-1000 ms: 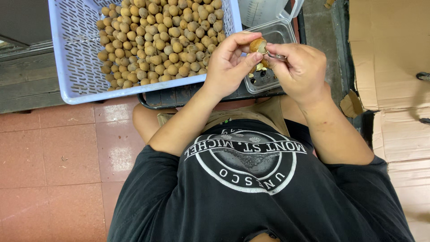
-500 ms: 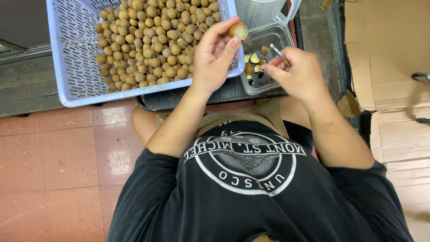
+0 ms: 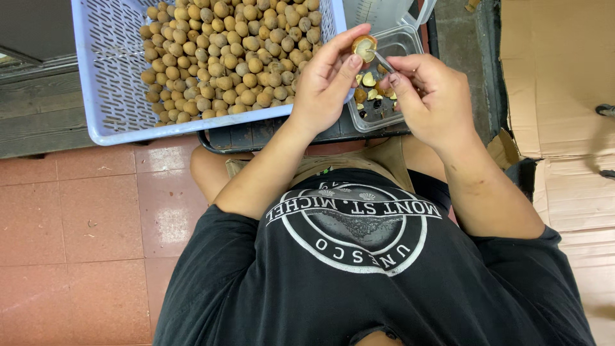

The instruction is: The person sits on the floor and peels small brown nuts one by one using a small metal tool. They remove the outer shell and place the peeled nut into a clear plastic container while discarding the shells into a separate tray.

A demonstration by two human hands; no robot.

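Note:
My left hand [image 3: 330, 80] pinches a small round brown fruit [image 3: 364, 47] at the fingertips, its pale opened side facing my right hand. My right hand [image 3: 430, 96] grips a thin metal tool [image 3: 383, 61] whose tip touches the fruit. Both hands hover over a clear plastic container [image 3: 406, 40] that holds shell bits, pale flesh and dark seeds. A lavender slotted basket [image 3: 109, 96] full of the same brown fruits [image 3: 230, 57] sits to the left, touching my left hand's side.
The basket and container rest on a dark tray [image 3: 256, 136] in front of my knees. Flattened cardboard [image 3: 564, 96] lies on the right. Red floor tiles [image 3: 77, 224] spread to the left. A clear jug [image 3: 384, 11] stands behind the container.
My hands parted, the left lifting the fruit toward the basket rim, then came together again over the container with the tool back at the fruit.

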